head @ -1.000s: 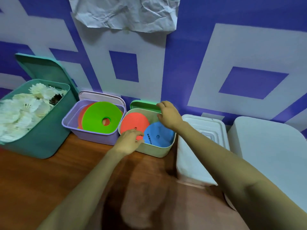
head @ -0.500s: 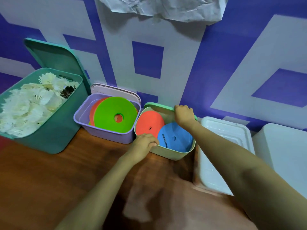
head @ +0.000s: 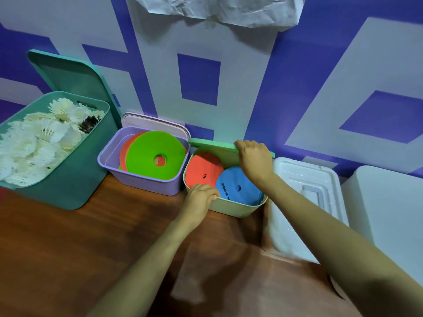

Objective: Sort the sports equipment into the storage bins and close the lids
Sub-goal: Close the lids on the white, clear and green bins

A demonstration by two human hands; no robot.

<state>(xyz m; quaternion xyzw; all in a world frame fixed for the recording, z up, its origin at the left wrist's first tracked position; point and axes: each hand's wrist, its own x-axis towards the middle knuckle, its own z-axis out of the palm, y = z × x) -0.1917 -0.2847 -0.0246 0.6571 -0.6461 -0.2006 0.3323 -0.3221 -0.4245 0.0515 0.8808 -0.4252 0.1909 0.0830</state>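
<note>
**Right grip (head: pixel 254 161) holding the green lid (head: pixel 215 145), left grip (head: pixel 201 197) on the bin rim**

The right grip is curled over the top edge of the green lid, near its right end. The lid stands tilted along the far side of the pale green bin (head: pixel 238 208), just right of the middle of the frame. The left grip is curled over the bin's near rim at its left corner, fingers hooked inside the wall.

Inside the bin a red disc (head: pixel 203 172) and a blue disc (head: pixel 240 188) lean against each other. The blue one lies toward the near right wall and seems close to rim height.

The step in hand looks like closing this lid. To do it well, the left grip should keep the bin pinned to the bench (head: pixel 68 248) so it does not slide into the purple bin (head: pixel 146 184) touching its left side. The right grip should bring the lid forward and down evenly, far edge seated first. The discs may need a push flat first, or the lid could sit proud. The left fingers must come off the rim before the lid lands.

Much of the task appears to remain. The purple bin, holding a green disc (head: pixel 155 154) over orange ones, is uncovered, with its lid (head: pixel 155 121) propped behind it. The teal bin (head: pixel 68 179) of shuttlecocks (head: pixel 34 143) at the left is also uncovered. The white bin (head: pixel 304 191) at the right is already lidded.
</note>
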